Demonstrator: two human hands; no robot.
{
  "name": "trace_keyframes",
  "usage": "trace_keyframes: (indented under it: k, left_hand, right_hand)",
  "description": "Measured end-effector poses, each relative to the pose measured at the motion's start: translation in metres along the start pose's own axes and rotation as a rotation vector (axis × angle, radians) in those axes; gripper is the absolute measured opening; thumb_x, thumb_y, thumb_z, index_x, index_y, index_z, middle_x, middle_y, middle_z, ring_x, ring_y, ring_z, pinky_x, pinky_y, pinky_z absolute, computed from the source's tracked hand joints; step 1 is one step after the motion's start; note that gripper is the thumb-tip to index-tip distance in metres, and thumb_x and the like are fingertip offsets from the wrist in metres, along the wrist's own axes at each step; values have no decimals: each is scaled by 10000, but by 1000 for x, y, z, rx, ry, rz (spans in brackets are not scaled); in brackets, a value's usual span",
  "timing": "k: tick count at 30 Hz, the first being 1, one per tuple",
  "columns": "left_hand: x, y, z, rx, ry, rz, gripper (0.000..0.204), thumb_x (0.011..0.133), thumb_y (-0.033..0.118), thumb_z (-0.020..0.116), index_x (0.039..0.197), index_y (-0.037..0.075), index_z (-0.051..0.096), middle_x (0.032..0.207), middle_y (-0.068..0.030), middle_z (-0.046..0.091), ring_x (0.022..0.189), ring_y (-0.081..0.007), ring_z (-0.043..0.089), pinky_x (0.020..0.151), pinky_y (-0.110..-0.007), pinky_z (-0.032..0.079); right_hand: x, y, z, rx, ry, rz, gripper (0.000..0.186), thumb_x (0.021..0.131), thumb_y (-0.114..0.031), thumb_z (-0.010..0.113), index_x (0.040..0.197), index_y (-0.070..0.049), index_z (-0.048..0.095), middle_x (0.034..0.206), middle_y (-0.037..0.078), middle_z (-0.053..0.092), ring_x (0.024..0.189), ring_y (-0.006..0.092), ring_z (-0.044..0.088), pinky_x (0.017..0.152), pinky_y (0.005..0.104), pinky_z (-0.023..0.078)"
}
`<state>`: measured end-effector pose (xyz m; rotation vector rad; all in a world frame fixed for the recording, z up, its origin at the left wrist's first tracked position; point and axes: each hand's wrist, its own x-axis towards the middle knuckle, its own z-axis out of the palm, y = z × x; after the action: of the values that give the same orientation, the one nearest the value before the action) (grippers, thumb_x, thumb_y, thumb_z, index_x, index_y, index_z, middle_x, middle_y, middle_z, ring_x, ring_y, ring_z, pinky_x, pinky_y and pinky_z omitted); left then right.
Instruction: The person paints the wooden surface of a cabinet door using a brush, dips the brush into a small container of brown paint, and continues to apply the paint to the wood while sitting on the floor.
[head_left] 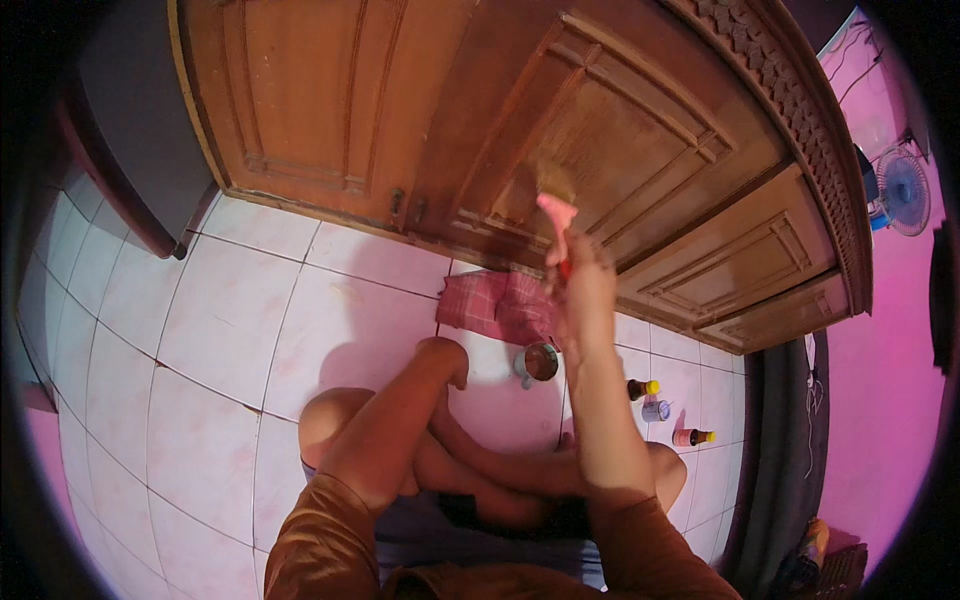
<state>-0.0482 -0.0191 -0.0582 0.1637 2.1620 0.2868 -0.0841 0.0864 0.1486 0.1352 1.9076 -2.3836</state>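
Observation:
My right hand (585, 275) is closed around the handle of a paintbrush (560, 212) with a pinkish-red handle. Its pale bristles meet the recessed panel of a brown wooden cabinet door (640, 130), where the wood looks streaked. Motion blurs the hand slightly. My left hand (447, 358) hangs bent at the wrist by my knee, fingers curled down together, with nothing seen in it. Between my arms a mug (538, 363) with brownish contents stands on the tiles. Just beyond it lies a crumpled red checked cloth (495, 303) beside the cabinet's base.
Right of my right forearm are a dark bottle with a yellow cap (643, 389), a small jar (656, 411) and another yellow-capped bottle (694, 437). A blue fan (902, 192) is at the far right, by a pink wall (880, 400). My crossed legs are close below.

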Motion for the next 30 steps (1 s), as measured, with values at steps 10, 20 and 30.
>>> trace_keyframes:
  k: [10,20,30]
  left_hand:
    - [6,-1,-1,17,-41,7,564,746,559,700,1139,155,705,1178,-82,678,1085,-276,638,937,-395,492]
    - [12,-4,1,-34,-72,-4,560,733,557,714,1128,159,713,1172,-81,683,1060,-274,650,933,-389,492]
    - [4,0,-1,21,-43,-34,529,767,515,718,1193,205,684,1221,-25,663,1140,-228,619,962,-395,480]
  right_hand:
    - [53,60,4,-157,54,264,209,951,-215,539,1015,-132,719,667,-34,516,483,71,357,427,232,292]
    - [3,-19,17,38,-17,-81,209,985,-213,517,1064,-95,671,683,-16,540,477,67,382,432,252,332]
    - [46,22,17,-114,-65,141,229,1006,-232,489,1028,-109,681,686,-5,537,465,69,371,397,237,282]
